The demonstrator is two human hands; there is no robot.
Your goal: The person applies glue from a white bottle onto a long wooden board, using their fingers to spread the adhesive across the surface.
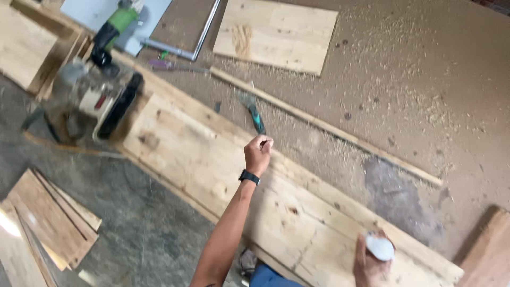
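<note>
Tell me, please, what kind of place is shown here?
Most likely a woodworking shop. Sawdust covers the big work table, long wooden planks lie on it, and a power tool sits at one end. The left hand reaches toward a scraper.

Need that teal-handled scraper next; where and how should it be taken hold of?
Take the teal-handled scraper by its handle, coming from the near end beside the left hand. The handle points toward that hand, the blade away, and it lies flat on the bench.
</note>
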